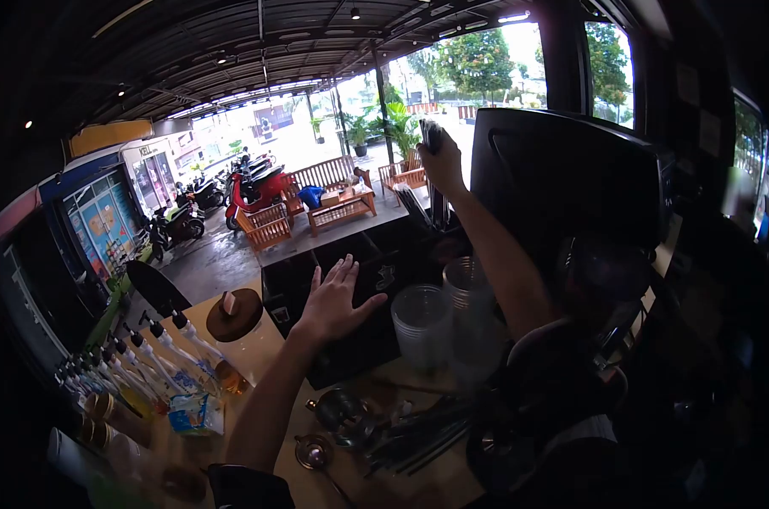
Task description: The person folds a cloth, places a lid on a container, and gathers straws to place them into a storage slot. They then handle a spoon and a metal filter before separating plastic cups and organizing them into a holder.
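My left hand (338, 299) is open, fingers spread, palm down over a black box-like organizer (363, 254) on the counter. Farther out, my right hand (444, 165) is raised and closed around a bundle of thin dark and whitish pieces (432, 134); I cannot tell what they are. Below that hand stand more thin upright pieces (414, 206) at the organizer's far end. Stacks of clear plastic cups (422, 318) stand near the organizer, between my two arms.
A black machine or screen back (562, 170) rises at the right. Pump bottles (159, 348) line the left side beside a brown-lidded jar (235, 316). Dark straws (422, 437) and a metal strainer (314, 453) lie in front. Wooden benches (342, 212) and motorbikes stand beyond the counter.
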The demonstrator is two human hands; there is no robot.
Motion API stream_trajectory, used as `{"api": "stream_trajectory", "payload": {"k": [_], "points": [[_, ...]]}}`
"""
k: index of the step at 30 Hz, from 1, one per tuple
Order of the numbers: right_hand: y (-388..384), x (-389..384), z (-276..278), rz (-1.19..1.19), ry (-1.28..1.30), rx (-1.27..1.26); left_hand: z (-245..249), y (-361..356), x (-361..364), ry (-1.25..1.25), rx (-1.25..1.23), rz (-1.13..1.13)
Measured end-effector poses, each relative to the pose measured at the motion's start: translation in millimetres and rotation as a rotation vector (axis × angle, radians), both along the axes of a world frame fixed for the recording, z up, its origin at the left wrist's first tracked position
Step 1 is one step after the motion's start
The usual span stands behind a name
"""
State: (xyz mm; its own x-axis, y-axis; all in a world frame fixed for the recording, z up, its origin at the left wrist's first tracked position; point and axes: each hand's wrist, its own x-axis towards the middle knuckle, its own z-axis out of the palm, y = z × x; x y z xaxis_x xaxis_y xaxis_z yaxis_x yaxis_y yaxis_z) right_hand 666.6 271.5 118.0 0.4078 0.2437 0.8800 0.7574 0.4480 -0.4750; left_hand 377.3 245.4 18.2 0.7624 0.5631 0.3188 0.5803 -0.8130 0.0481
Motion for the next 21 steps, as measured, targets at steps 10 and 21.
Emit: {"api": "stream_trajectory", "payload": {"k": [10, 21], "points": [[44.0, 39.6, -36.3, 0.413, 0.003, -0.316, 4.0, -7.8, -1.5, 0.002, 0.022, -0.003], [69.6, 78.5, -77.6, 0.085, -0.119, -0.884, 1.5, -6.1, -4.0, -0.039, 0.049, -0.051]]}}
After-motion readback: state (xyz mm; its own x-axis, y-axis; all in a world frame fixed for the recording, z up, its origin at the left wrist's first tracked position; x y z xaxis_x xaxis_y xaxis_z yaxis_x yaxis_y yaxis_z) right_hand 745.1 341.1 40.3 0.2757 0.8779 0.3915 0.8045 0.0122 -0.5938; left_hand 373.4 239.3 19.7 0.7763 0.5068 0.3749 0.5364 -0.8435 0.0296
